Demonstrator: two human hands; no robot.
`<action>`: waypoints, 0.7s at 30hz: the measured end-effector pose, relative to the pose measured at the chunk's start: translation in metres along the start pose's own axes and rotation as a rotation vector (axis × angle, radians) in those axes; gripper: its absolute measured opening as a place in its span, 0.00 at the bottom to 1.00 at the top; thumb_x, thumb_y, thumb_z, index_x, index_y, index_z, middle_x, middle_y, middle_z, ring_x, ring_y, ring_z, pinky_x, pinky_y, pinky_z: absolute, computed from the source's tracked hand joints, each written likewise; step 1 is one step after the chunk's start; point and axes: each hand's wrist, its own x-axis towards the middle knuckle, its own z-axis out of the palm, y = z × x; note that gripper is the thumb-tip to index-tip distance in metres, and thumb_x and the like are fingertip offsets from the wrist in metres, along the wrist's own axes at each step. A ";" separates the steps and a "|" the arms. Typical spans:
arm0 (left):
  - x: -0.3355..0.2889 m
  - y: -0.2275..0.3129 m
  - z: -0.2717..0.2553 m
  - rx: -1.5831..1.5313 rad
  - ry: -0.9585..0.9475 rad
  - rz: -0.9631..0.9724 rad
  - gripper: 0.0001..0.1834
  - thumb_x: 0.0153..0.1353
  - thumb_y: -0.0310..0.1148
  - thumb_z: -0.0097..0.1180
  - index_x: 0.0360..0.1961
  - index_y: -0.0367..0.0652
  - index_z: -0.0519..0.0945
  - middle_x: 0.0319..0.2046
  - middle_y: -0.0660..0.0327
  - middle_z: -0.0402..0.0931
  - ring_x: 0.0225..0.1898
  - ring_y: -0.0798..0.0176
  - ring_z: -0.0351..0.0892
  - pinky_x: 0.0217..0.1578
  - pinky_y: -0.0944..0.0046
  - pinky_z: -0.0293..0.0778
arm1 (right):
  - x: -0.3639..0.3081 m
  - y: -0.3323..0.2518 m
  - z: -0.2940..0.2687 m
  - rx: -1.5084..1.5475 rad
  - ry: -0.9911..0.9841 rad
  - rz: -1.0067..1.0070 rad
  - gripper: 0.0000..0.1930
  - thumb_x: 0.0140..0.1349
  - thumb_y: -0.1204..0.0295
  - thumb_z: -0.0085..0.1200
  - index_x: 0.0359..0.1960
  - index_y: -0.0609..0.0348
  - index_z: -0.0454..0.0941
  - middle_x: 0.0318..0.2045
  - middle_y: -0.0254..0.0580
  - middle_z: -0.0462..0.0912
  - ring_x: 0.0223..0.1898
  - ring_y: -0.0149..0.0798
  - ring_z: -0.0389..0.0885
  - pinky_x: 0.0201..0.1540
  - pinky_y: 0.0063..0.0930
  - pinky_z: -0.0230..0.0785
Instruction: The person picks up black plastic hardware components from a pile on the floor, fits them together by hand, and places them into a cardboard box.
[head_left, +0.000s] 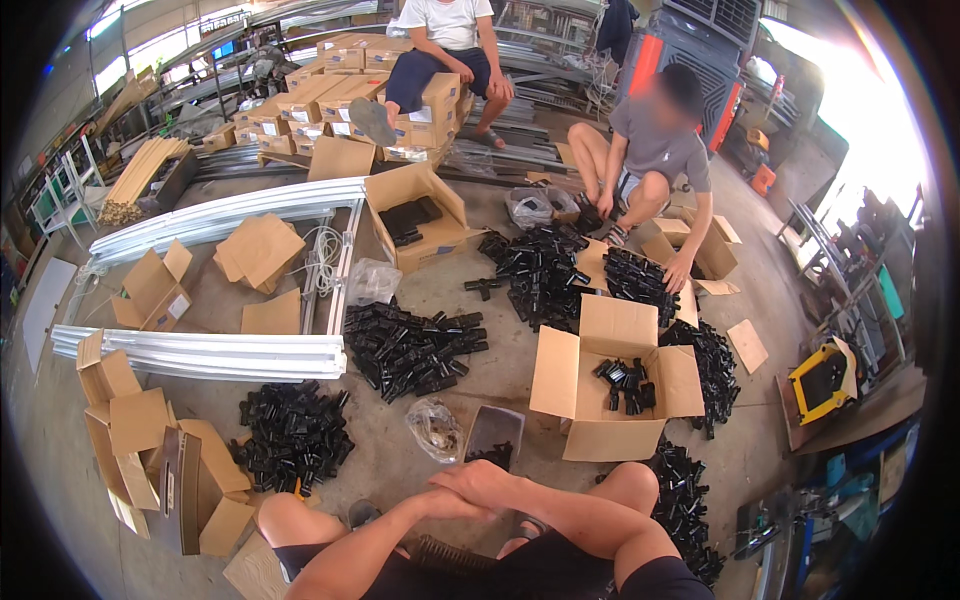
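Note:
My right hand (pixel 482 484) lies across my left hand (pixel 452 504) in front of my lap, and the two touch. The fingers of both are mostly hidden or blurred, so anything between them does not show. Just beyond the hands stands a grey plastic bin (pixel 497 428) with some small black parts at its bottom. Beside it, to the left, lies a clear plastic bag (pixel 434 430). An open cardboard box (pixel 612 440) to the right holds several black plastic fittings (pixel 626 386).
Heaps of black fittings (pixel 410 350) lie on the floor around me. At left are a metal frame (pixel 200 352) and cut-open cardboard (pixel 140 425). A co-worker (pixel 655 150) crouches at far right, handling fittings; another person (pixel 447 40) sits on stacked cartons (pixel 330 95).

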 end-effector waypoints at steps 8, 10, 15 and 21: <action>0.008 -0.025 -0.006 0.730 0.118 -0.035 0.33 0.62 0.62 0.60 0.52 0.44 0.84 0.54 0.47 0.81 0.57 0.43 0.78 0.59 0.51 0.73 | 0.000 0.004 -0.017 -0.142 -0.077 0.057 0.22 0.53 0.67 0.61 0.52 0.54 0.78 0.41 0.47 0.85 0.44 0.50 0.87 0.45 0.44 0.80; 0.003 -0.017 -0.005 0.684 0.158 -0.029 0.32 0.63 0.61 0.60 0.51 0.43 0.85 0.51 0.48 0.83 0.56 0.44 0.79 0.57 0.51 0.74 | 0.001 0.001 -0.018 -0.132 -0.079 0.081 0.22 0.53 0.68 0.60 0.52 0.54 0.78 0.41 0.47 0.85 0.45 0.51 0.86 0.46 0.45 0.79; 0.004 0.002 -0.005 0.739 0.075 -0.196 0.30 0.64 0.60 0.59 0.54 0.47 0.84 0.56 0.51 0.81 0.58 0.47 0.78 0.59 0.52 0.73 | 0.004 -0.003 -0.010 -0.130 -0.074 0.081 0.24 0.52 0.70 0.60 0.53 0.55 0.77 0.43 0.47 0.85 0.47 0.52 0.86 0.48 0.45 0.79; 0.008 -0.032 -0.002 0.788 0.120 0.037 0.30 0.64 0.60 0.59 0.55 0.47 0.84 0.55 0.51 0.82 0.58 0.47 0.78 0.59 0.52 0.73 | 0.005 -0.009 -0.005 -0.163 -0.161 0.117 0.26 0.50 0.69 0.62 0.54 0.57 0.77 0.45 0.49 0.84 0.48 0.53 0.85 0.49 0.45 0.78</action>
